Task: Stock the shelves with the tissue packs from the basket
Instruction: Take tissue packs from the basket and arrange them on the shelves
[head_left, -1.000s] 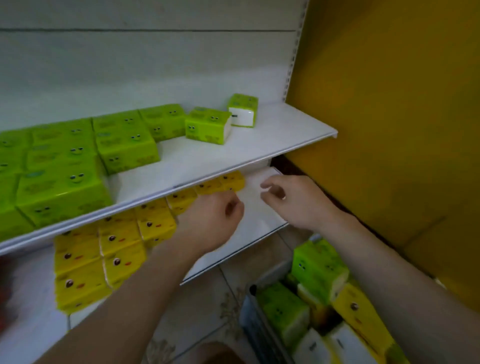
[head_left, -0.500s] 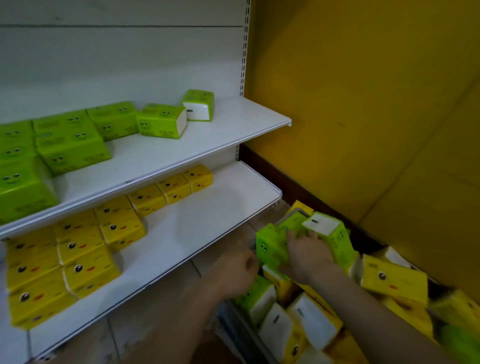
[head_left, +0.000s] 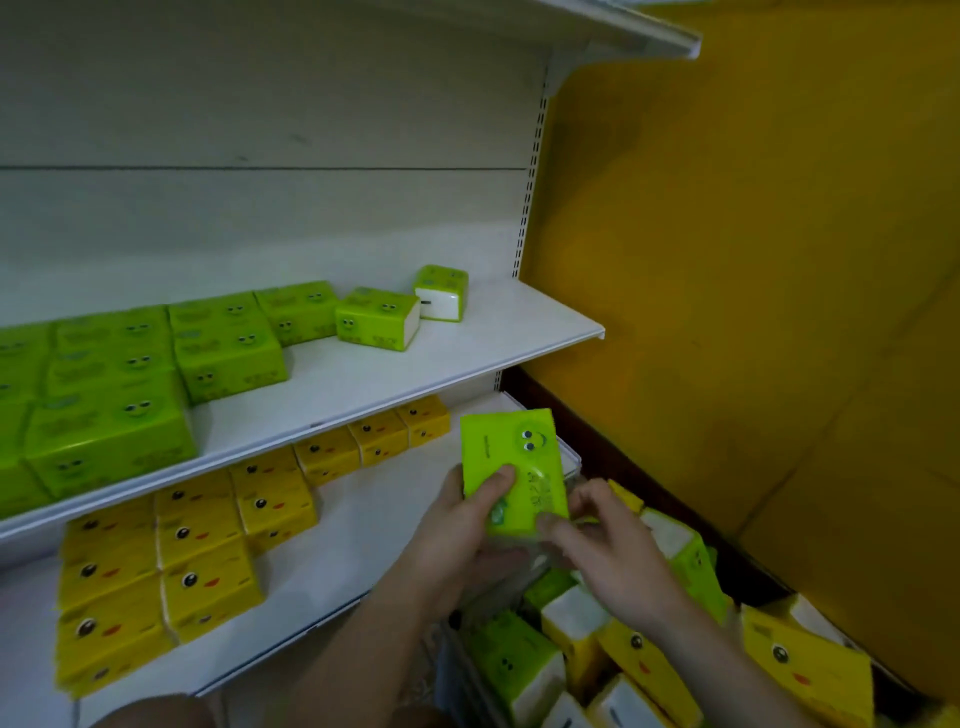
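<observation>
Since half a second earlier you had lifted a green tissue pack (head_left: 511, 470) out of the basket (head_left: 457, 670) and raised it in front of the right end of the lower shelf (head_left: 353, 551). You held it between both hands: your left hand (head_left: 462, 525) gripped its left edge, thumb pressed flat on the printed face and the other fingers curled behind, while your right hand (head_left: 605, 545) pinched its lower right corner with bent fingertips. The pack stood tilted, its face with the two eyes toward you, above the basket's far end. On the middle shelf (head_left: 467, 353) you had about ten green packs (head_left: 228, 353), the left ones cut off by the frame, so the count was uncertain; two of them (head_left: 378, 318) sat loose and askew at the right. On the lower shelf you had about eleven yellow packs (head_left: 208, 587), the row behind partly hidden under the shelf above. In the basket, green and yellow packs (head_left: 644, 660) lay jumbled; your forearms covered several and the frame cut off others, so their number could not be told.
</observation>
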